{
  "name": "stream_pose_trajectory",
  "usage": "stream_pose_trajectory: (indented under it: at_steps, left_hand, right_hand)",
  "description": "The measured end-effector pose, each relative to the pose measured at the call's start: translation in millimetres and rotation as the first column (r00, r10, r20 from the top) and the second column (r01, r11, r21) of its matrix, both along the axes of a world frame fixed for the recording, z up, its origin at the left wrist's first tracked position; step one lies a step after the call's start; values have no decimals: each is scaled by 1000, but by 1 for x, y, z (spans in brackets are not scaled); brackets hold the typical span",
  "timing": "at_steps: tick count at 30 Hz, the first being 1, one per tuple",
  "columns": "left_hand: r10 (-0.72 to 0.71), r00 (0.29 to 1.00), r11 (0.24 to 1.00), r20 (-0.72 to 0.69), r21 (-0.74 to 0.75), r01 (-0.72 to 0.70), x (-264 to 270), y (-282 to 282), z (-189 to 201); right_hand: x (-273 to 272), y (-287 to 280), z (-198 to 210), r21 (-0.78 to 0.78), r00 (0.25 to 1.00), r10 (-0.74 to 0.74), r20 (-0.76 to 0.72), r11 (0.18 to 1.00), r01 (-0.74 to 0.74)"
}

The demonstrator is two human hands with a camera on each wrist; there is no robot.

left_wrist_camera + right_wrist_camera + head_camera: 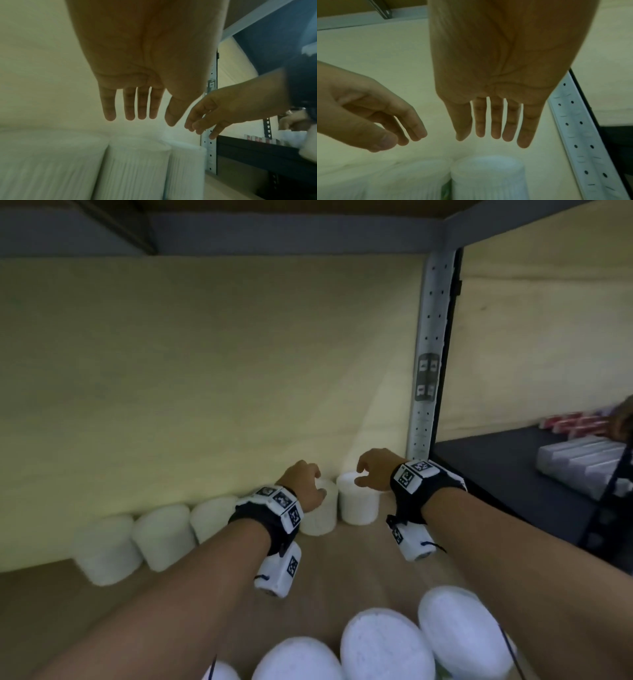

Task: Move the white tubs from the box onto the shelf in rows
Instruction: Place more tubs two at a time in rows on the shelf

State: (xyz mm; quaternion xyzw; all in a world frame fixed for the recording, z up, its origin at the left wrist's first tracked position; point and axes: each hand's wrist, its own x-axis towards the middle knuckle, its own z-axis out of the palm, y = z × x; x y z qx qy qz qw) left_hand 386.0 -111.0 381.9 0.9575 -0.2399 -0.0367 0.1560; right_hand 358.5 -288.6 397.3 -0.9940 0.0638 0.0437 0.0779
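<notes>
Several white tubs stand in a row along the back wall of the wooden shelf [359, 556]; the rightmost tub [358, 501] is near the corner post, with its neighbour [320, 517] close beside it. My left hand [308, 484] hovers over that neighbour and my right hand [366, 474] over the rightmost tub. In the left wrist view my left hand [140, 119] has straight fingers above the tubs [137, 169] and holds nothing. In the right wrist view my right hand [493, 136] hangs the same way, empty, above a tub [488, 178]. Three more tubs [387, 645] sit near the bottom edge.
A perforated metal upright [428, 371] bounds the shelf on the right. Beyond it a dark shelf [496, 474] carries white boxes [582, 467] and red packs [575, 422], with another person's hand [623, 419] at the edge. A grey beam [274, 234] runs overhead.
</notes>
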Motion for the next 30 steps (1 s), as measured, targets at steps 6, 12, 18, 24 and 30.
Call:
stream_pose_trajectory:
  at_steps: [6, 12, 18, 24, 30]
  left_hand:
    - [16, 1000, 998, -2, 65, -16, 18, -8, -18]
    - [19, 1000, 1000, 12, 6, -19, 21, -7, -29]
    - [30, 999, 999, 26, -12, -30, 20, -7, -31]
    - [13, 1000, 1000, 26, -20, -13, 23, -3, -34]
    - [13, 1000, 999, 28, -34, -12, 25, -3, -35]
  right_hand:
    - [23, 3, -21, -41, 996, -13, -83, 999, 9]
    - [28, 1, -26, -58, 998, -22, -54, 998, 19]
    - [27, -1, -24, -40, 999, -18, -47, 999, 16]
    - [25, -10, -16, 6, 995, 49, -87, 999, -49]
    - [26, -13, -15, 59, 991, 84, -101, 995, -79]
